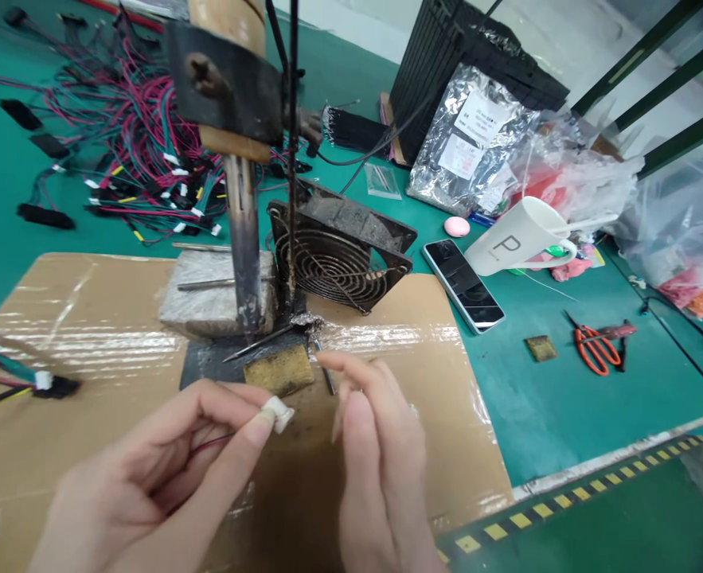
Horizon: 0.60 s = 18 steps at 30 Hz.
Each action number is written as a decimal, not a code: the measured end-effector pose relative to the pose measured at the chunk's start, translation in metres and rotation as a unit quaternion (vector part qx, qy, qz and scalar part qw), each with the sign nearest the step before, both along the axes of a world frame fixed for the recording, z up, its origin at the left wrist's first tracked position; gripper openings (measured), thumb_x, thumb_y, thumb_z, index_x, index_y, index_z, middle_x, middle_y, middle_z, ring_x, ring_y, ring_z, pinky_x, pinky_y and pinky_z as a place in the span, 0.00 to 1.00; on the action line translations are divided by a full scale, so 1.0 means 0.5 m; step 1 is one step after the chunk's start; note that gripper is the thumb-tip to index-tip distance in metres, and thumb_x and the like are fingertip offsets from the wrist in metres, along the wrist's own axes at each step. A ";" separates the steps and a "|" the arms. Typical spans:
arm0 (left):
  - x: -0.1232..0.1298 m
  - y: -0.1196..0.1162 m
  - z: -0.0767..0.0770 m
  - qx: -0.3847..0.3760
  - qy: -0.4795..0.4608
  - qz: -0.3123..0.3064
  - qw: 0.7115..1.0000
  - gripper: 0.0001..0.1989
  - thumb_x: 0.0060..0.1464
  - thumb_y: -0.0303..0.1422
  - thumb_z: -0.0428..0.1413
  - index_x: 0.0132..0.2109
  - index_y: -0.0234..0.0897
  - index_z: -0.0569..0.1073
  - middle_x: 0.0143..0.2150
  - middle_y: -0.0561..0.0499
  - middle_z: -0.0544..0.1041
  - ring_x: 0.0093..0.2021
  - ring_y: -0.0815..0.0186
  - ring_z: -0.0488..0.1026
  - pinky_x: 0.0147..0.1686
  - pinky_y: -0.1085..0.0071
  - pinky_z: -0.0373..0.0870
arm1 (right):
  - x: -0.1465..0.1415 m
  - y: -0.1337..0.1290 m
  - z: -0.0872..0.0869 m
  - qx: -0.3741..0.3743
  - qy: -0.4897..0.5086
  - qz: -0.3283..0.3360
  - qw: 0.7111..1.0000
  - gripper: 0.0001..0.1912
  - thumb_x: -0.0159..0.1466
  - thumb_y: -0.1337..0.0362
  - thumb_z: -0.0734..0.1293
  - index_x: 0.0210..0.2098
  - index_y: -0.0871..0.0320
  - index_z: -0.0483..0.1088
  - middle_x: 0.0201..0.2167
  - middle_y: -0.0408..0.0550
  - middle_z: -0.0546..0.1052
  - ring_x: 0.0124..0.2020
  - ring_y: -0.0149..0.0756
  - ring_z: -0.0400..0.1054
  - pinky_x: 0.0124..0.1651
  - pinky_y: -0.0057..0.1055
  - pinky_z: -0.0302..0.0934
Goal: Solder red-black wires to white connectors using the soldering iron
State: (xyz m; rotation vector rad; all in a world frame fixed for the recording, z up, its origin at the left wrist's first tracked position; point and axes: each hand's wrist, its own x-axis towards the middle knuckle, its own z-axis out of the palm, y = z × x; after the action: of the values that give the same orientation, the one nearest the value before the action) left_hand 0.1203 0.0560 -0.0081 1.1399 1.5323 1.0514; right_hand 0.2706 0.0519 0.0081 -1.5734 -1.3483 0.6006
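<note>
My left hand (154, 469) pinches a small white plastic wire connector (278, 414) between thumb and forefinger. A thin dark-red wire (211, 444) runs from the connector back into that hand. My right hand (375, 454) hangs close by with its fingertips curled together; anything fine between them is too small to tell. Just beyond both hands lies a yellow-brown soldering sponge (279, 370). A soldering iron tip (261, 342) points left above it, resting on a dark metal stand (244, 239).
Tape-covered cardboard (423, 334) lies under the hands, with a wired connector (58, 387) at its left. Behind stand a metal-grilled fan (333, 255) and a wire bundle (142, 151). To the right are a phone (463, 285), white mug (518, 236), orange scissors (595, 348) and foil bag (464, 139).
</note>
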 end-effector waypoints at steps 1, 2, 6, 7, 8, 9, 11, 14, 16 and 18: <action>-0.001 0.002 0.001 0.005 0.007 0.006 1.000 0.09 0.54 0.46 0.66 0.35 0.50 0.77 0.39 0.55 0.83 0.34 0.67 0.82 0.32 0.82 0.78 | 0.003 -0.001 -0.001 -0.021 -0.006 0.005 1.000 0.19 0.76 0.61 0.55 0.62 0.46 0.69 0.45 0.47 0.79 0.53 0.41 0.74 0.58 0.41 0.68; -0.002 0.003 0.002 0.011 0.013 0.007 1.000 0.09 0.55 0.46 0.65 0.35 0.50 0.77 0.39 0.55 0.84 0.34 0.68 0.82 0.32 0.82 0.78 | 0.006 -0.001 0.000 -0.036 -0.004 0.026 0.999 0.20 0.76 0.61 0.54 0.63 0.44 0.66 0.40 0.44 0.79 0.47 0.40 0.76 0.53 0.39 0.70; -0.006 0.012 0.007 0.030 0.031 0.004 0.999 0.07 0.56 0.45 0.65 0.36 0.51 0.78 0.38 0.56 0.84 0.33 0.68 0.83 0.30 0.82 0.78 | 0.014 0.001 0.008 -0.059 0.000 0.069 0.996 0.24 0.73 0.64 0.56 0.67 0.40 0.57 0.31 0.36 0.78 0.32 0.35 0.73 0.41 0.35 0.65; -0.007 0.014 0.007 0.032 0.033 0.002 0.999 0.07 0.57 0.45 0.64 0.36 0.51 0.78 0.38 0.56 0.84 0.33 0.69 0.83 0.29 0.82 0.78 | 0.013 0.001 0.012 -0.068 -0.007 0.056 0.996 0.21 0.72 0.65 0.57 0.62 0.41 0.60 0.31 0.36 0.77 0.32 0.35 0.72 0.41 0.35 0.64; -0.007 0.017 0.008 0.035 0.035 0.002 0.999 0.07 0.57 0.44 0.64 0.36 0.51 0.78 0.38 0.56 0.83 0.32 0.69 0.82 0.29 0.82 0.78 | 0.012 0.000 0.017 -0.078 -0.016 0.039 0.996 0.15 0.71 0.65 0.57 0.55 0.43 0.64 0.31 0.36 0.77 0.33 0.35 0.71 0.41 0.35 0.62; -0.008 0.019 0.009 0.040 0.036 0.004 0.999 0.07 0.57 0.44 0.64 0.35 0.50 0.77 0.38 0.57 0.83 0.32 0.69 0.82 0.29 0.83 0.77 | 0.011 -0.001 0.021 -0.089 -0.023 0.023 0.996 0.09 0.70 0.66 0.58 0.46 0.46 0.66 0.30 0.37 0.75 0.33 0.35 0.70 0.41 0.35 0.61; -0.008 0.023 0.010 0.051 0.034 0.010 0.998 0.07 0.57 0.45 0.64 0.35 0.50 0.77 0.38 0.57 0.83 0.31 0.71 0.82 0.29 0.84 0.77 | 0.009 0.001 0.027 -0.095 -0.017 0.029 0.995 0.07 0.69 0.68 0.60 0.34 0.51 0.62 0.28 0.38 0.69 0.31 0.33 0.66 0.38 0.33 0.59; -0.009 0.027 0.013 0.046 0.022 0.017 0.999 0.08 0.56 0.45 0.65 0.34 0.50 0.77 0.37 0.57 0.83 0.31 0.71 0.82 0.30 0.83 0.78 | 0.007 0.012 0.030 -0.072 0.070 0.077 0.992 0.09 0.66 0.71 0.61 0.31 0.53 0.62 0.32 0.38 0.71 0.35 0.31 0.68 0.41 0.31 0.61; -0.010 0.029 0.014 0.047 0.021 0.015 0.999 0.08 0.55 0.45 0.65 0.33 0.50 0.77 0.37 0.57 0.83 0.32 0.70 0.82 0.31 0.82 0.79 | 0.003 0.022 0.030 -0.054 0.133 0.088 0.986 0.08 0.64 0.72 0.63 0.31 0.53 0.64 0.41 0.37 0.77 0.44 0.32 0.73 0.49 0.31 0.62; -0.010 0.031 0.015 0.052 0.023 0.015 0.998 0.08 0.55 0.45 0.66 0.33 0.50 0.78 0.37 0.57 0.83 0.33 0.70 0.82 0.33 0.82 0.80 | -0.003 0.028 0.030 -0.057 0.170 0.081 0.980 0.08 0.63 0.72 0.65 0.30 0.53 0.66 0.45 0.36 0.80 0.49 0.34 0.74 0.53 0.33 0.62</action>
State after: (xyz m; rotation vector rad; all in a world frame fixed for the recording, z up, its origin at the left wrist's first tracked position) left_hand 0.1154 0.0714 -0.0008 1.2236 1.5504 1.1422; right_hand 0.2689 0.0659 0.0230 -1.3800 -1.2039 1.0138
